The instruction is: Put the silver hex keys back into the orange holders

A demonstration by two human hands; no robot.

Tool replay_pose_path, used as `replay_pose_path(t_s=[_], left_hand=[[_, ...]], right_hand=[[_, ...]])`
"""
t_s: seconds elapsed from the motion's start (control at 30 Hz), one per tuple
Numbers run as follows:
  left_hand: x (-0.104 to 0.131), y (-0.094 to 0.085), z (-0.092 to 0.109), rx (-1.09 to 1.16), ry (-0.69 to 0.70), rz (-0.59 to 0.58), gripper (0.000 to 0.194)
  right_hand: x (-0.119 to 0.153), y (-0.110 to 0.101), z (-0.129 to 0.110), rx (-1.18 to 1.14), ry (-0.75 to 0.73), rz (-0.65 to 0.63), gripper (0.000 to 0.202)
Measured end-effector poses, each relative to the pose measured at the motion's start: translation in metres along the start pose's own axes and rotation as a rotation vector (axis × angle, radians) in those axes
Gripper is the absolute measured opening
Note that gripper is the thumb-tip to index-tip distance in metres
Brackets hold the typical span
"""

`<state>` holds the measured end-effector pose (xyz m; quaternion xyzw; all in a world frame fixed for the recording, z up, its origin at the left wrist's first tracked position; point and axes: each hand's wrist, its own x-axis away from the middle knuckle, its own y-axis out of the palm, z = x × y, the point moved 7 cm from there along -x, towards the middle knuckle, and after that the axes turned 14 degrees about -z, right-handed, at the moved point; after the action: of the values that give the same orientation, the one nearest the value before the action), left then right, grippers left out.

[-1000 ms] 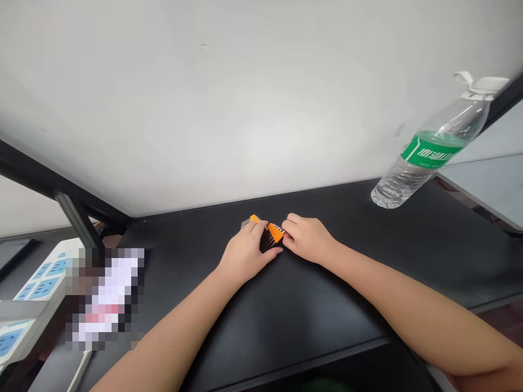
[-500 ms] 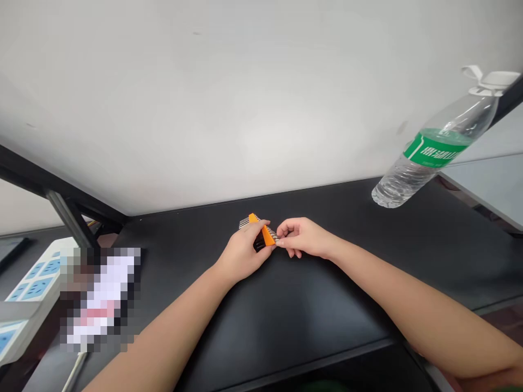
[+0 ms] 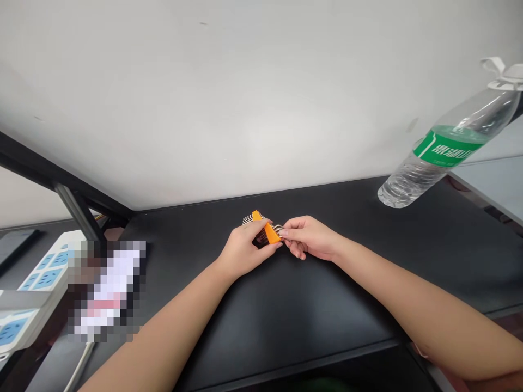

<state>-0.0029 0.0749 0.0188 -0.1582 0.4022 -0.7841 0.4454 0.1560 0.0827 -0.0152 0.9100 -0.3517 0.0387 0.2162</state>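
An orange holder [image 3: 266, 227] with a row of thin metal pieces, resembling a set of hex keys, is above the black table [image 3: 327, 321]. My left hand [image 3: 245, 247] grips it from the left, fingers behind and thumb at its lower end. The straight ends of the pieces stick out at the upper left, their bent ends at the right. My right hand [image 3: 308, 238] pinches at one of the bent ends with thumb and forefinger; its other fingers are curled. Which piece it pinches is too small to tell.
A clear water bottle [image 3: 441, 149] with a green label stands at the back right by the pale wall [image 3: 253, 98]. At left are a white power strip [image 3: 44, 277], a blurred-out device [image 3: 110, 288] with a cable, and a black frame bar [image 3: 81, 215].
The view has shifted a little. My left hand has tilted the orange holder slightly, and my right fingertips are at a bent end higher up, with the bent ends showing more.
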Motion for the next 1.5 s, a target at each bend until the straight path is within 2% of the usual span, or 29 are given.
replay_pose_path(t_s=[0.2, 0.33, 0.47, 0.6, 0.7, 0.87, 0.97, 1.03, 1.17, 1.37, 1.5], left_hand=[[0.0, -0.003, -0.002, 0.002, -0.12, 0.065, 0.02], [0.0, -0.002, -0.005, -0.02, -0.19, 0.069, 0.021], [-0.001, -0.003, -0.006, -0.042, -0.206, 0.071, 0.024], [-0.002, -0.003, -0.008, -0.026, -0.205, 0.039, 0.021], [-0.002, -0.001, -0.008, -0.025, -0.196, 0.011, 0.017], [-0.002, 0.003, -0.006, -0.039, -0.158, -0.027, 0.018], [-0.002, 0.003, -0.007, -0.031, -0.166, -0.017, 0.019], [-0.002, 0.003, -0.007, -0.035, -0.17, -0.03, 0.018], [-0.003, 0.004, -0.006, -0.051, -0.176, -0.056, 0.019], [-0.004, 0.002, -0.004, -0.06, -0.181, -0.074, 0.024], [-0.004, 0.002, -0.004, -0.086, -0.189, -0.081, 0.028]], right_hand=[[-0.001, -0.005, -0.001, -0.044, -0.115, 0.145, 0.037], [0.0, -0.004, -0.004, 0.06, -0.185, 0.221, 0.037], [0.003, -0.006, -0.008, 0.052, -0.214, 0.286, 0.038], [0.0, -0.01, -0.004, 0.082, -0.092, 0.24, 0.037], [-0.001, -0.013, -0.003, 0.154, -0.056, 0.187, 0.029], [0.001, -0.016, -0.008, 0.331, -0.18, 0.195, 0.036], [0.003, -0.013, -0.012, 0.449, -0.221, 0.198, 0.027], [0.003, -0.012, -0.012, 0.414, -0.206, 0.195, 0.022], [0.003, -0.013, -0.013, 0.289, -0.201, 0.191, 0.026], [0.009, -0.021, -0.02, 0.263, -0.256, 0.257, 0.032], [0.009, -0.025, -0.017, 0.231, -0.26, 0.257, 0.034]])
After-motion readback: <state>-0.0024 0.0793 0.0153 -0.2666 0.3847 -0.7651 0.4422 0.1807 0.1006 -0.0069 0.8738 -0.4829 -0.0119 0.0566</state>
